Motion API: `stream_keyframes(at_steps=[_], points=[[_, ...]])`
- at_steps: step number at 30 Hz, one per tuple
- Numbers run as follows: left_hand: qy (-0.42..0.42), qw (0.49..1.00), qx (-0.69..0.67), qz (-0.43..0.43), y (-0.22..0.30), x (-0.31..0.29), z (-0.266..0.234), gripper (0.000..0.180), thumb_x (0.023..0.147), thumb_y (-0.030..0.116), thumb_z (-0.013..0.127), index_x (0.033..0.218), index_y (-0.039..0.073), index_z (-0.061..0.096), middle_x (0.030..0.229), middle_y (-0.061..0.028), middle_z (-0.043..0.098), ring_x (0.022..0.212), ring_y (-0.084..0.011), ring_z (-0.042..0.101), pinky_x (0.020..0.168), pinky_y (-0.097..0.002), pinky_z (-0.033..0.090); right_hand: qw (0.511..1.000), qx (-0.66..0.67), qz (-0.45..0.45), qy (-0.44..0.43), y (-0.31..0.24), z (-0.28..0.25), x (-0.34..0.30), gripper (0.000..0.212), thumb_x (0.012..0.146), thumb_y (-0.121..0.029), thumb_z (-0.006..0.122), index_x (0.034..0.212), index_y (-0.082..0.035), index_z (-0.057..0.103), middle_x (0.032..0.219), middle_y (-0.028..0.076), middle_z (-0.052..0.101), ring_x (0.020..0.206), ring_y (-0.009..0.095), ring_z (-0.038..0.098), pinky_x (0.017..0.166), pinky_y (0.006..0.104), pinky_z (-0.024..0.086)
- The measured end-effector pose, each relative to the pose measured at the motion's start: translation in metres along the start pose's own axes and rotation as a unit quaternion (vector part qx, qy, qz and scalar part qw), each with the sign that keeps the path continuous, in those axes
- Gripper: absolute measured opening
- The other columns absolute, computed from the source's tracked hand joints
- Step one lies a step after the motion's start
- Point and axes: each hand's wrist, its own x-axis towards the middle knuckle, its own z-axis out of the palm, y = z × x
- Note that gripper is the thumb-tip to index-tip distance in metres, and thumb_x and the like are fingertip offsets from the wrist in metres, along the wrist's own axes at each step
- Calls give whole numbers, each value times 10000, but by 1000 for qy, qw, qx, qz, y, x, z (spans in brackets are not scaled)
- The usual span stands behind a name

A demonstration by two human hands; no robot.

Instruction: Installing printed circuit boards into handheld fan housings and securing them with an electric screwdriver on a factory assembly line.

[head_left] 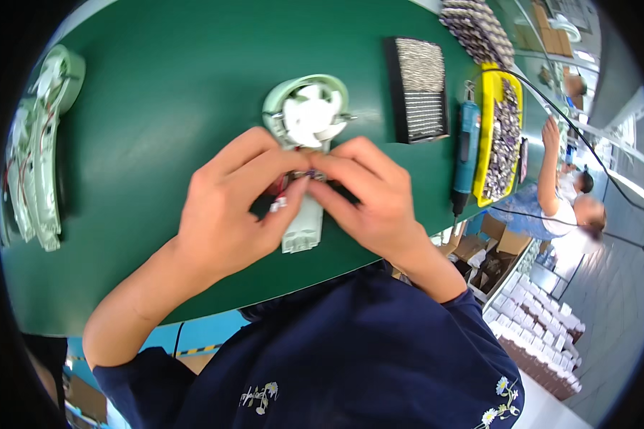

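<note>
A pale green handheld fan half [272, 107] with white blades [311, 114] lies on the bench before me, its handle shell [304, 232] pointing toward my body. My left hand [225, 193] and my right hand [376, 193] meet over the upper handle, thumbs and forefingers closed. Between the fingertips they pinch a small dark part [312, 174], too small to name surely. Red wires and a little white connector [278, 204] show under my left fingers. My fingers hide much of the handle's inside.
Several fan halves [43, 164] are stacked at the left of the green bench [157, 79]. At right are a black tray [420, 89] of small metal pins, a teal electric screwdriver [466, 150] and a yellow bin [486, 154] of small parts. Another person [558, 200] works beyond.
</note>
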Motion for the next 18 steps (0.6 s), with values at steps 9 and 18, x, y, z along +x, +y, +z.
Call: stream_keyframes(at_steps=[9, 18], points=[[12, 999, 43, -23, 1, -6, -3, 221, 774, -86, 799, 965, -6, 721, 873, -73, 586, 689, -155, 565, 589, -275, 449, 950, -154, 122, 244, 36, -65, -39, 236, 973, -129, 669, 1164, 6, 695, 1118, 109, 700, 981, 218, 667, 891, 319, 518], [21, 996, 84, -2, 4, 1, 1, 197, 758, -80, 825, 918, -4, 739, 871, -71, 599, 664, -158, 580, 557, -282, 468, 884, -175, 422, 96, 109, -122, -77, 621, 1024, -424, 637, 1397, 61, 535, 1182, 236, 643, 1079, 353, 636, 969, 424, 484]])
